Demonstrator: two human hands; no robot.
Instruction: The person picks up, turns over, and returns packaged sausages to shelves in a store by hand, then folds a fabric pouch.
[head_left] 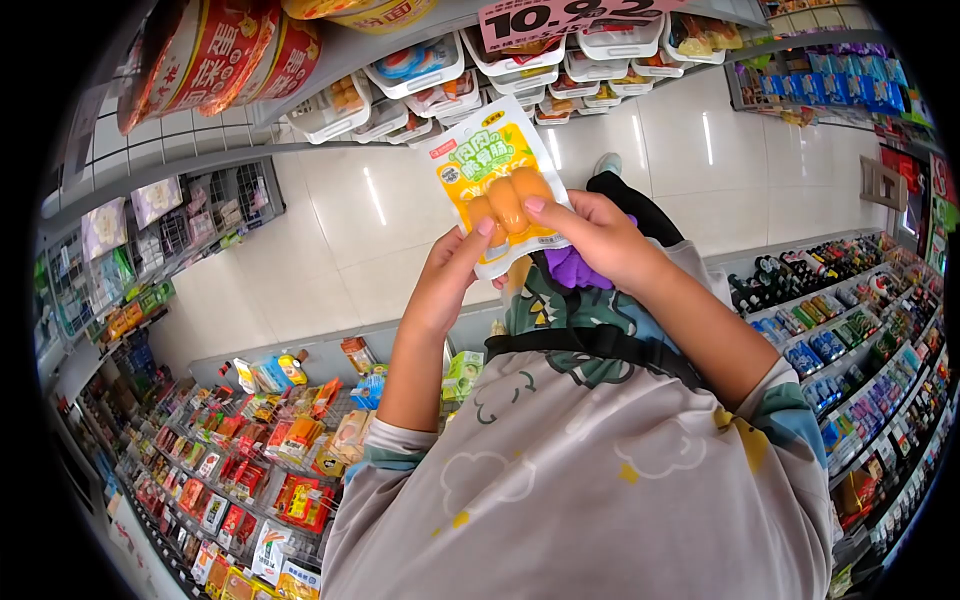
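Observation:
A yellow and white packet of small sausages [497, 150] with green lettering is held up in front of my body, its printed face toward me. My left hand [452, 272] grips its lower left edge, thumb pressed on the front. On the lower right, my right hand [600, 236] pinches the packet in the same way. The fingers behind the packet are mostly hidden. Just below my right hand is a bunched purple cloth [578, 268]; whether that hand touches it I cannot tell.
Ahead, a shelf holds packed white trays [420, 66], red noodle tubs [205, 60] and a pink price sign [570, 20]. Snack packets fill a rack [240, 470] on the left. Bottles and cans line shelves [830, 330] on the right. Pale tiled floor [330, 220] lies between.

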